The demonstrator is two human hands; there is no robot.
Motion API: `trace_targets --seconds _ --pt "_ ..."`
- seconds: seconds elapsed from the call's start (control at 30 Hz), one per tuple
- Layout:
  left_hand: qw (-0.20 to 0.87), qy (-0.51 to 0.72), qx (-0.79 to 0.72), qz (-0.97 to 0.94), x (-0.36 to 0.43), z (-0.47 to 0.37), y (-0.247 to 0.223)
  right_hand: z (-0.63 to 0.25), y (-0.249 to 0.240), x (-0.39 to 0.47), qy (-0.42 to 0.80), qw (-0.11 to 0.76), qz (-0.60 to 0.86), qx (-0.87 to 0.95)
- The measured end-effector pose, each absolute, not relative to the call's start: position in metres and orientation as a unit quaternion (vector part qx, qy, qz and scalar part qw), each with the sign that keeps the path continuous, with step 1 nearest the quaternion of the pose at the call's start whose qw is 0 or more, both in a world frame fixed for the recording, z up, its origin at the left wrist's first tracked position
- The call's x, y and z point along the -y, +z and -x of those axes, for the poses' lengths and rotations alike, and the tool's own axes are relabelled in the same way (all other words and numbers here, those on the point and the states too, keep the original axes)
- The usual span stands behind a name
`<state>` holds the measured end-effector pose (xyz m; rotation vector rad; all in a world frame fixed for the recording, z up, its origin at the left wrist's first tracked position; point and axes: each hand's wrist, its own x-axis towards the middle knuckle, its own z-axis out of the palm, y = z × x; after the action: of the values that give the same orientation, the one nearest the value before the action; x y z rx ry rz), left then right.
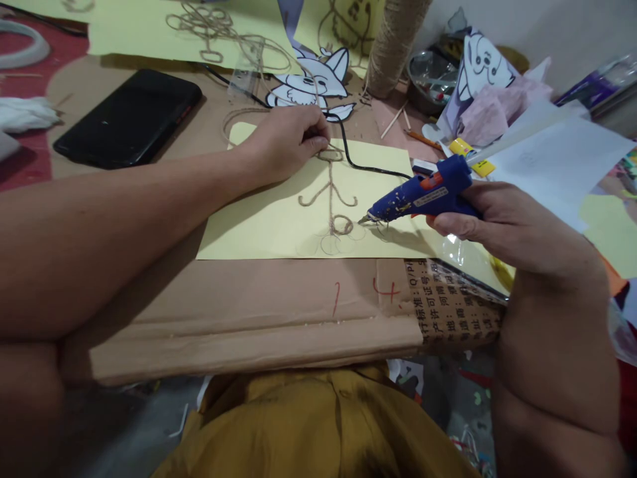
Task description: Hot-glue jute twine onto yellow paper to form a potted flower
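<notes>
A yellow sheet lies on brown cardboard, with a twine figure stuck on it: a stem, two curled branches and a small loop near pencilled petal outlines. My right hand grips a blue glue gun, whose nozzle points left, close beside the small loop. At the sheet's upper edge, my left hand has its thumb and fingers pinched at the twine, just above the oval at the top of the stem. Loose twine runs behind that hand.
A black phone lies at left. Behind are a twine pile, a paper fox cutout and a twine-wrapped cylinder. A black cord crosses the sheet. At right are a metal bowl, a pencil and white paper.
</notes>
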<state>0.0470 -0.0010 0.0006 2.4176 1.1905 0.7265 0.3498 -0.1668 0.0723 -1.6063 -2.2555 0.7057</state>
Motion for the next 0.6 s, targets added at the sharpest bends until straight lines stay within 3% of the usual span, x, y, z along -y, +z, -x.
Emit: trace_targets --seconds 0.6 --pt "0.148 0.290 -0.406 -0.854 -0.016 -0.047 -0.014 -0.354 0.079 0.165 0.256 0.160 0.531 0.792"
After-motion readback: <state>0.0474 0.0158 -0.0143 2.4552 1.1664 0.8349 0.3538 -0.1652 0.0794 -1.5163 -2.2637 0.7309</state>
